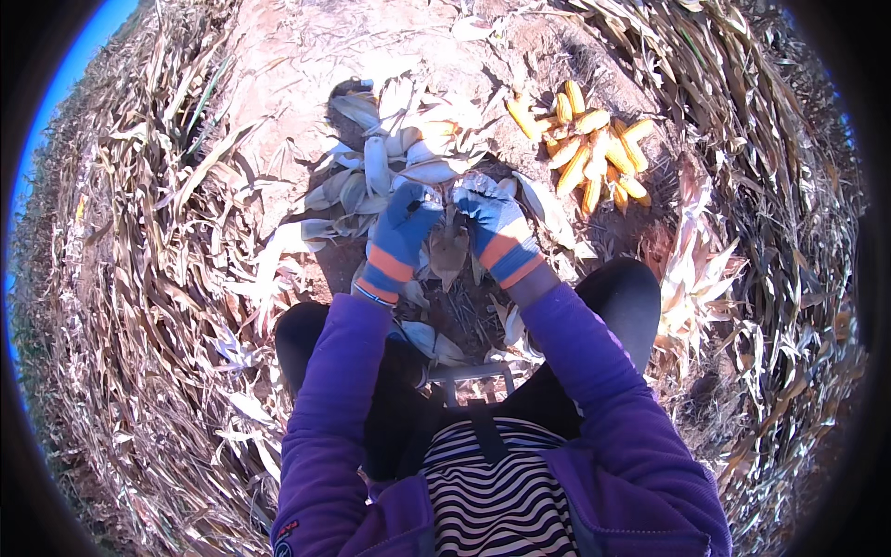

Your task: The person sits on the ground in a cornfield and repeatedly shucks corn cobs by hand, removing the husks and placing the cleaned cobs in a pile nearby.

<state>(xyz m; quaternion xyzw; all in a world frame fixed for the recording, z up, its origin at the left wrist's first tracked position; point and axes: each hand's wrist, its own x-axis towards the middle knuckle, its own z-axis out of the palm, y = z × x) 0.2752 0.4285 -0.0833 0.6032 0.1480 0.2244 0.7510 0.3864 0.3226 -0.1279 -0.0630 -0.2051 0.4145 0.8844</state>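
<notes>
My left hand [409,219], in a blue work glove with orange cuff bands, is curled in front of my knees. Close beside it on the right is my right hand [493,219], in a matching glove. Both hands grip the upper part of a corn ear in dry husk [449,247], whose tapered end points down toward me between the wrists. My fingers and bright glare hide the gripped part. Just beyond the hands lies a heap of corn ears in pale husks [377,166]. To the right, bare yellow corn cobs [592,146] form a pile on the soil.
Dry corn stalks [139,278] are banked along the left, with more cut stalks [773,139] on the right. Loose empty husks [696,271] lie by my right knee. A metal stool frame [473,372] shows between my legs. Sunlit bare soil [292,83] stretches ahead.
</notes>
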